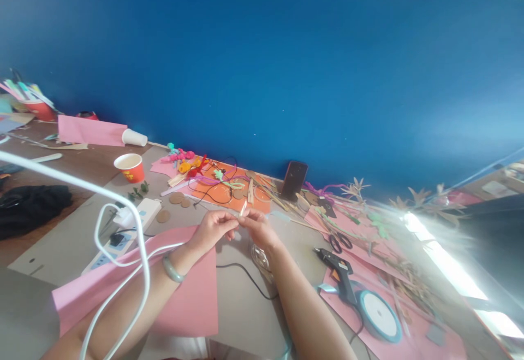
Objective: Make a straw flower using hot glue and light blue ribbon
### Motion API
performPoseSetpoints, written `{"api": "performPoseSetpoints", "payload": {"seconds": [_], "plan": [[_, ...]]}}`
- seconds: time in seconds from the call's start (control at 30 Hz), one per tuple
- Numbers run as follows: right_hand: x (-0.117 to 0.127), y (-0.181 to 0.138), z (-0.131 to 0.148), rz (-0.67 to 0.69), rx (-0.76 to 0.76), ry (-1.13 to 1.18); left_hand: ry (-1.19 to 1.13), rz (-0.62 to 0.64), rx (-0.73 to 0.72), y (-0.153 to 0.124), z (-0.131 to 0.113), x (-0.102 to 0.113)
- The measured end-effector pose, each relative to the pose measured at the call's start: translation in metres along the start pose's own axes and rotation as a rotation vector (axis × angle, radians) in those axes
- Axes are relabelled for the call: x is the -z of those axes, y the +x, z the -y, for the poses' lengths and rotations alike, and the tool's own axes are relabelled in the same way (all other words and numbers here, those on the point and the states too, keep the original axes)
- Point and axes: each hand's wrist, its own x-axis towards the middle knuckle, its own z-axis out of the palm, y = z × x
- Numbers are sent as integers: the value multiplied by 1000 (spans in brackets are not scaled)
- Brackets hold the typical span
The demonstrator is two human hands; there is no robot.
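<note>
My left hand (213,229) and my right hand (260,230) meet fingertip to fingertip above the table. Between them a small pale, pointed strip (243,208) sticks up, pinched by the fingers; its lower end is hidden. A greenish bangle (172,269) circles my left wrist. Beneath my left forearm lies a sheet of pink paper (196,300). Just below my right hand is a clear, shiny roundish object (260,255), partly covered by the wrist.
A white cable (143,251) arches over my left forearm near a power strip (141,223). A red paper cup (130,169) stands at left. To the right lie a glue gun (339,270), scissors (339,241) and a ribbon roll (380,316). A phone (293,180) leans against the blue wall (262,76).
</note>
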Motion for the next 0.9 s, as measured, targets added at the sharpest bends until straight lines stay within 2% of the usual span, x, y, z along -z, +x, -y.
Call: {"api": "performPoseSetpoints", "payload": {"seconds": [0.23,0.77,0.9], "plan": [[-4,-1,-1,83,-52,92,-95,24,11,0,-2,-2],[-2,-1,8,38,-10,-26,-62,-5,-2,1,1,-1],[-1,0,10,65,1,-8,-22,-7,-13,0,1,-1]]}}
